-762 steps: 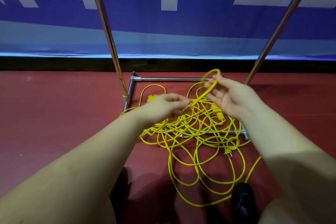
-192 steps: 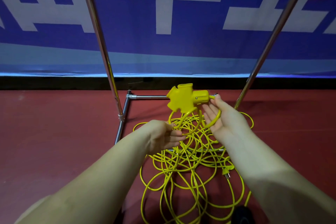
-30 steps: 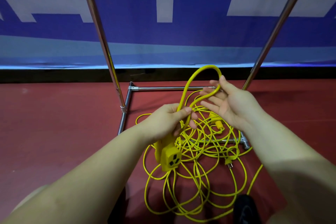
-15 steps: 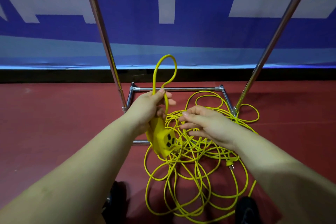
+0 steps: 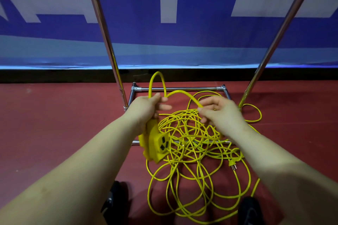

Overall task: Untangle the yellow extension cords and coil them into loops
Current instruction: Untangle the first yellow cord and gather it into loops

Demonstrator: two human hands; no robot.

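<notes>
Much of the yellow extension cords (image 5: 192,151) is hard to read: the strands cross and overlap so densely on the red floor (image 5: 54,124) that you cannot follow where one cord ends and another begins, and the nearest loops run out of view at the bottom edge. Your right forearm covers the right side of the tangle, and the heel of your left hand (image 5: 146,107) hides the top of the yellow outlet block (image 5: 155,144), so where the cord enters the block is not visible. Your left grip is closed around a thick cord, with a narrow loop (image 5: 157,82) standing up above the knuckles and the outlet block hanging below the wrist, its dark sockets facing right. Your right hand (image 5: 217,111) has its fingers curled, pinching the thick cord that arches over from the left hand, just above the heap. A plug (image 5: 232,163) lies at the right edge of the tangle on the floor. The heap sits inside and over the base of a chrome rack (image 5: 179,89), whose two uprights rise out of frame against a blue and white banner (image 5: 168,23). Two dark shoes (image 5: 113,202) are cut off at the bottom.
</notes>
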